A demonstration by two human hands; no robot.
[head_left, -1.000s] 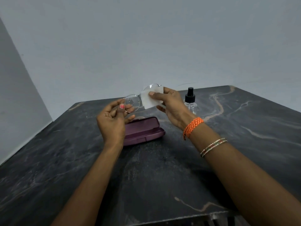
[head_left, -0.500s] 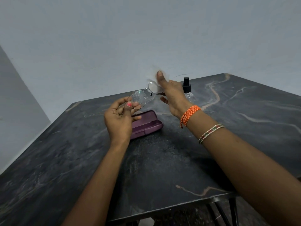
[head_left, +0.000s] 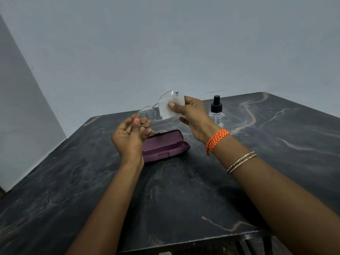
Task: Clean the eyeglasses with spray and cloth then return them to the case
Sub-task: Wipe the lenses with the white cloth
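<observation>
Head view: the left hand [head_left: 128,138] pinches the eyeglasses [head_left: 147,116] by one lens rim while the right hand's [head_left: 193,115] fingers [head_left: 173,105] press the cloth [head_left: 168,107] around the other lens. Wiping looks underway; the open case [head_left: 165,146] below the fingers waits empty, and the spray bottle [head_left: 216,111] stands just beyond the right fingers on the tabletop [head_left: 184,190].

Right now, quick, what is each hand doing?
Left hand: pinching the glasses by one lens rim.
Right hand: pinching the white cloth onto the other lens.
</observation>
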